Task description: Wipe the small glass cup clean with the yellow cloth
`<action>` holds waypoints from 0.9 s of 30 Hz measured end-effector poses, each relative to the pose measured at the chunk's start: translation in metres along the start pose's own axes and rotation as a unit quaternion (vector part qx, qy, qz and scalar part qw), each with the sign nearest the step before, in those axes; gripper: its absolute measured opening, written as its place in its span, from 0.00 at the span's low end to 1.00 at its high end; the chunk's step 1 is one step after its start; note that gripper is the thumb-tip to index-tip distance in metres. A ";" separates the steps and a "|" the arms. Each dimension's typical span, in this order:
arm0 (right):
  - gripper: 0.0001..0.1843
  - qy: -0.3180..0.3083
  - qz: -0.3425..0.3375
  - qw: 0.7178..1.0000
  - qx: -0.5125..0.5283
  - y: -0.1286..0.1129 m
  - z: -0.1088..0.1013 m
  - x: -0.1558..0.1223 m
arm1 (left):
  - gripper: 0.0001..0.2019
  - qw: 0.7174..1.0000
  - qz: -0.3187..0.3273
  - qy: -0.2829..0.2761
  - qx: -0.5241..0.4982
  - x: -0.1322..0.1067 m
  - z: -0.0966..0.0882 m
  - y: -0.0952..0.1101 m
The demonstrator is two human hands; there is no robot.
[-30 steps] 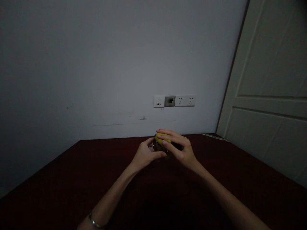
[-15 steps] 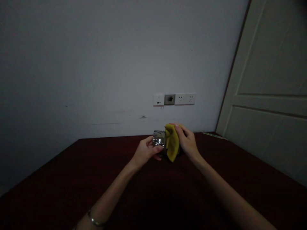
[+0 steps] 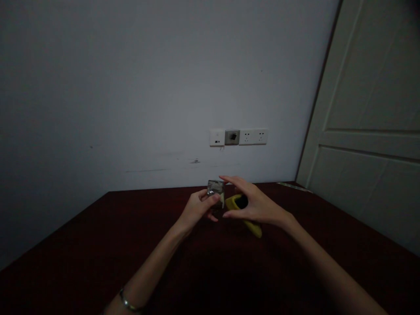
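My left hand (image 3: 197,207) is closed around a small, shiny, see-through glass (image 3: 215,188), thumb across its near side and fingers behind it. The glass is held above the dark red tabletop. Just to its right is my right hand (image 3: 251,203), with thumb and fingers spread in a wide C shape towards the glass. A yellow cloth (image 3: 252,228) lies crumpled behind and below the right palm, partly hidden by it. Between thumb and fingers, a dark patch shows beside the cloth's yellow edge (image 3: 232,203). Nothing is plainly gripped in the right hand.
The dark red tabletop (image 3: 108,236) meets a pale wall (image 3: 147,87) at the back. Wall sockets (image 3: 253,136) and a grey switch plate (image 3: 232,137) sit above it. A pale panelled door (image 3: 367,105) stands on the right. A thin strip (image 3: 293,187) lies near the back right edge.
My right hand has loosened from the yellow cloth and spread beside the glass. The cloth has dropped lower and to the right. My left hand still holds the glass.
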State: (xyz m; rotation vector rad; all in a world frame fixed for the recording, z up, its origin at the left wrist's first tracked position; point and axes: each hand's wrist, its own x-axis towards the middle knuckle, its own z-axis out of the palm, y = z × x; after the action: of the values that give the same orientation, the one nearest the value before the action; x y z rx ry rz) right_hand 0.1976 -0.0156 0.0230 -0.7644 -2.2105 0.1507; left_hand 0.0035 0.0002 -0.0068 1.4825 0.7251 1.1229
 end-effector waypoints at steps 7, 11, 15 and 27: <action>0.45 -0.009 0.023 0.998 -0.050 -0.004 0.011 0.002 | 0.25 1.000 -0.024 -0.003 -0.004 0.000 0.001 -0.001; 0.46 0.006 0.039 0.999 -0.019 0.003 0.014 0.002 | 0.26 0.999 -0.026 -0.018 -0.002 0.002 0.000 -0.004; 0.40 0.018 0.048 0.998 0.032 0.009 0.017 0.003 | 0.29 0.999 -0.025 -0.042 -0.006 0.006 -0.006 -0.014; 0.26 -0.067 0.182 0.935 0.298 0.019 0.010 0.002 | 0.58 0.974 0.111 -0.035 0.197 0.004 -0.020 -0.015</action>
State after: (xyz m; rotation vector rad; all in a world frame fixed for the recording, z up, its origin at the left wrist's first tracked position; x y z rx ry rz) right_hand 0.1986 0.0019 0.0110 -0.8134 -1.9518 1.0337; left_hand -0.0116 0.0152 -0.0212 1.9683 0.7771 1.1281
